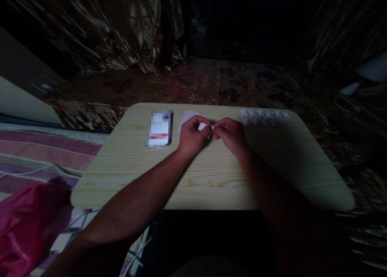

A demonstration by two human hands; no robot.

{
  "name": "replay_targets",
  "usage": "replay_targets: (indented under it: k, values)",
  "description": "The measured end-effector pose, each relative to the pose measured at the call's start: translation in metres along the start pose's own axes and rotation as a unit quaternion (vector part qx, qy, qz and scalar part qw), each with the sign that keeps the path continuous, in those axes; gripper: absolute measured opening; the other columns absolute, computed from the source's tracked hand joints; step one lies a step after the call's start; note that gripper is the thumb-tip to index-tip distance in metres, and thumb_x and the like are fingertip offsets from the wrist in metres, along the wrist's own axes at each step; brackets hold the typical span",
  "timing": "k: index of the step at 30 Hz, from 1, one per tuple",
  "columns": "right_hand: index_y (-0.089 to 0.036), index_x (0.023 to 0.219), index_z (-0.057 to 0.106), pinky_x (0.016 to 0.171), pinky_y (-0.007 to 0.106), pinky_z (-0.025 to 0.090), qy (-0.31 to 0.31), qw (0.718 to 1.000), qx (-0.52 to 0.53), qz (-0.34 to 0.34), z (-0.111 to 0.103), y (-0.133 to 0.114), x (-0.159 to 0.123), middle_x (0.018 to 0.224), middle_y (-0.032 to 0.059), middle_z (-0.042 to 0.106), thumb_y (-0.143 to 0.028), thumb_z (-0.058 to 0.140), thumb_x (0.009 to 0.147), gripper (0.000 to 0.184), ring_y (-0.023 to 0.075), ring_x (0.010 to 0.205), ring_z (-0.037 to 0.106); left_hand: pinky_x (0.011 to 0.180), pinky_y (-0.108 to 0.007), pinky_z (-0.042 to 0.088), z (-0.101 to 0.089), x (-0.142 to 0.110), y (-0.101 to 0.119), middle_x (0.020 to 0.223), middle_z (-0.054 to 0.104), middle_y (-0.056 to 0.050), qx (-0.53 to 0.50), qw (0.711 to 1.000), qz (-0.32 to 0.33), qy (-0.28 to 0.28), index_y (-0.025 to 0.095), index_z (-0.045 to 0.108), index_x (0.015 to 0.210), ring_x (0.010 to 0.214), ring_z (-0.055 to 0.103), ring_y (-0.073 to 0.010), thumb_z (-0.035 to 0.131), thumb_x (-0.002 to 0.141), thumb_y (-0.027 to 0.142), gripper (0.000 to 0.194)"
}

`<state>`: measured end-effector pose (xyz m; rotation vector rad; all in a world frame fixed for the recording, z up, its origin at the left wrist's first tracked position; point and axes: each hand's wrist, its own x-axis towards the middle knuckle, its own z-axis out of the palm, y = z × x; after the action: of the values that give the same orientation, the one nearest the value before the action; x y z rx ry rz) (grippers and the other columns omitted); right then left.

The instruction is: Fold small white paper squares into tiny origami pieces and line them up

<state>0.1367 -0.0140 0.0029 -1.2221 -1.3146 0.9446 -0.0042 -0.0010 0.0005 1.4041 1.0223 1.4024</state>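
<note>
A small piece of folded white paper [205,128] is between my two hands, above the middle of the table. My left hand [193,136] is closed on it, with the thumb lying over its front. Pinched at the paper's right end are the fingertips of my right hand [230,134]. Partly behind my left hand lies flat white paper [186,119]. Just past my right hand, two rows of small folded white paper pieces [260,113] lie along the far right of the table; their exact shape is hard to make out in the dim light.
The light wooden table [211,188] has rounded corners. On its left lies a phone-sized rectangular object [159,128], blurred out. A pink cloth or bag [24,228] and white cables [139,253] are at lower left. Patterned curtains [130,23] hang behind.
</note>
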Motion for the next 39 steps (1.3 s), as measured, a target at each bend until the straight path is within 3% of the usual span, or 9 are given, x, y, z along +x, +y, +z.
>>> replay_targets:
  k: [27,35,39]
  values:
    - [-0.018,0.074,0.063,0.049,0.022,0.043,0.004,0.999,-0.032,-0.015,-0.0013,-0.0005,-0.001,0.055,-0.0025,0.063,-0.026,0.062,0.07,0.009,0.0126,0.05,0.059,0.053,-0.024,0.038,-0.0003,-0.0006,0.0018,0.065,0.061,0.001,0.004,1.0,-0.001,-0.012,0.018,0.066,0.078,0.056,0.049,-0.0106,0.071,0.067,0.021,0.013]
    - [-0.019,0.072,0.061,0.045,0.022,0.036,0.005,0.998,-0.055,-0.032,-0.0009,0.0029,-0.0008,0.053,-0.0031,0.06,-0.025,0.06,0.072,0.007,0.011,0.047,0.052,0.052,-0.023,0.038,0.0011,-0.0007,0.0004,0.065,0.061,0.001,0.003,1.0,0.001,-0.014,0.018,0.066,0.078,0.055,0.05,-0.0103,0.071,0.066,0.021,0.013]
    - [-0.019,0.071,0.06,0.049,0.023,0.04,0.014,0.997,-0.057,-0.055,-0.0004,0.0014,-0.0012,0.054,-0.0031,0.059,-0.024,0.059,0.073,0.006,0.0118,0.05,0.053,0.054,-0.023,0.041,0.0026,0.0,-0.0013,0.067,0.063,0.002,-0.072,0.996,-0.038,-0.03,0.019,0.063,0.093,0.055,0.053,-0.01,0.072,0.063,0.018,0.032]
